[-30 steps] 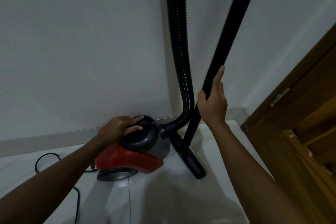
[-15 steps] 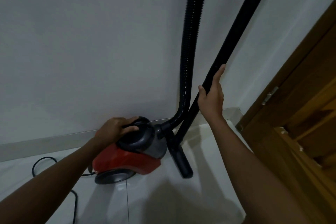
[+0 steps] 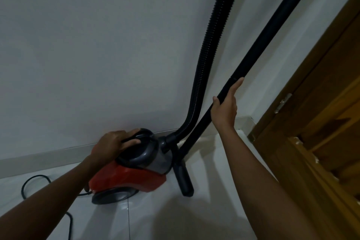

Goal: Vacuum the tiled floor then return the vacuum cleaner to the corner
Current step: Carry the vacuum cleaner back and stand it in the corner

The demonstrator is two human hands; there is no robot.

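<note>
A person's left hand [image 3: 111, 146] is gripping the dark handle [image 3: 141, 136] atop the red vacuum cleaner [image 3: 132, 173], fingers [image 3: 129, 141] curled over it, as the machine is sitting on the tiled floor [image 3: 194, 210] near the wall [image 3: 97, 54]. The right hand [image 3: 225, 111] is holding the black wand [image 3: 272, 31], thumb [image 3: 215, 100] hooked round one side, fingers lying along the other. Below those fingers the nozzle [image 3: 184, 179] is resting on the tiles beside the cleaner; the ribbed hose [image 3: 210, 45] is rising just left of the thumb.

Red-grey vacuum cleaner [image 3: 134, 173] on tiled floor [image 3: 155, 218] by wall, wand [image 3: 259, 50] leaning.
</note>
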